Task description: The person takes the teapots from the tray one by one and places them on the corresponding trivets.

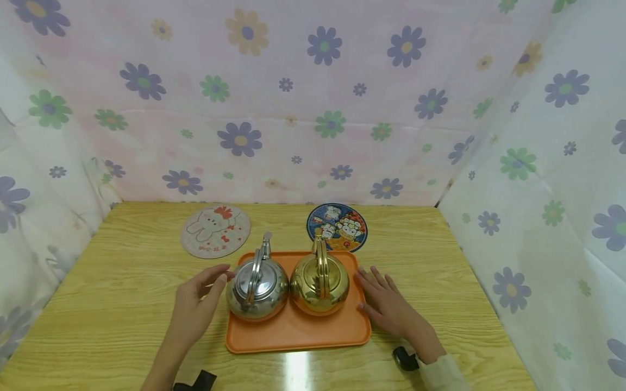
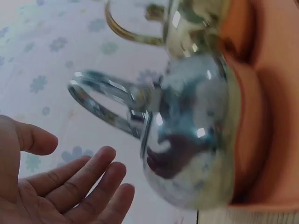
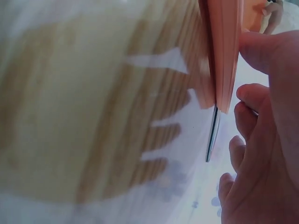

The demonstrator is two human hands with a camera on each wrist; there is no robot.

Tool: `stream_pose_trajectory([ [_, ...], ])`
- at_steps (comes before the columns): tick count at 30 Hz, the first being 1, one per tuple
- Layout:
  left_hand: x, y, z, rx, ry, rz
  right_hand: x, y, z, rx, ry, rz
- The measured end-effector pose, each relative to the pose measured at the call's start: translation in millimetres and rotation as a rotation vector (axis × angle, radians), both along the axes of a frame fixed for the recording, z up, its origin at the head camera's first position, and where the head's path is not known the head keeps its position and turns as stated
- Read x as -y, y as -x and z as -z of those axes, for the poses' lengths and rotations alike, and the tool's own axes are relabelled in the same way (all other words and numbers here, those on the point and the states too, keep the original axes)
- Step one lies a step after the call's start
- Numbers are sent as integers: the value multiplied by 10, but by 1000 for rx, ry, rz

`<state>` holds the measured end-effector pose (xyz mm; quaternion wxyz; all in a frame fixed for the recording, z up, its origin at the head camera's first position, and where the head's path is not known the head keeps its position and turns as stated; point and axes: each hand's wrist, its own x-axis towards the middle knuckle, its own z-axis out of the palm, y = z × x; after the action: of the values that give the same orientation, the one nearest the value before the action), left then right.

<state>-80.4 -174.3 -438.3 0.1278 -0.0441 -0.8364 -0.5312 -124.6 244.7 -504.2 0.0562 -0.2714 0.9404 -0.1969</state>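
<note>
A silver kettle (image 1: 274, 293) and a gold kettle (image 1: 338, 279) stand side by side on an orange tray (image 1: 303, 334), their handles upright and spouts toward the back. My left hand (image 1: 195, 307) is at the left side of the silver kettle, fingers loosely bent. In the left wrist view that hand (image 2: 70, 191) shows a gap between its fingers and the silver kettle (image 2: 187, 107). Beside the tray's right edge lies my right hand (image 1: 391, 309), fingers spread. From the right wrist, its thumb (image 3: 257, 49) appears against the tray's rim (image 3: 224, 51); contact is hard to judge.
Behind the tray on the wooden table (image 1: 122, 304) lie a round pink rabbit mat (image 1: 215, 231) and a round blue cartoon mat (image 1: 359, 239), the latter close to the tray's back edge. Flowered cloth (image 1: 293, 108) hangs behind and at both sides. Black pieces (image 1: 405, 359) show by both wrists.
</note>
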Motion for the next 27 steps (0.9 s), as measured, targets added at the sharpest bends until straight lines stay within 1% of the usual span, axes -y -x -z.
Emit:
stream_pose_trajectory([
  [3, -36, -15, -59, 102, -152, 91, 12, 15, -9, 15, -7, -21],
  [4, -38, -13, -65, 125, -197, 122, 17, 20, -14, 23, -8, -27],
  [7, -44, -8, -81, 174, -287, 193, 28, 33, -27, 41, -12, -40],
  [10, -56, -9, -94, 222, -355, 233, 22, 39, -37, 46, -18, -49],
  [12, -77, -7, -102, 247, -387, 241, 13, 42, -44, 49, -13, -54],
  [15, -118, 1, -112, 280, -410, 236, -8, 49, -47, 45, -13, -66],
  [19, -169, 9, -135, 307, -403, 222, -44, 68, -37, 47, -17, -80],
  [27, -199, 36, -185, 346, -395, 236, -102, 120, -4, 73, -22, -106],
])
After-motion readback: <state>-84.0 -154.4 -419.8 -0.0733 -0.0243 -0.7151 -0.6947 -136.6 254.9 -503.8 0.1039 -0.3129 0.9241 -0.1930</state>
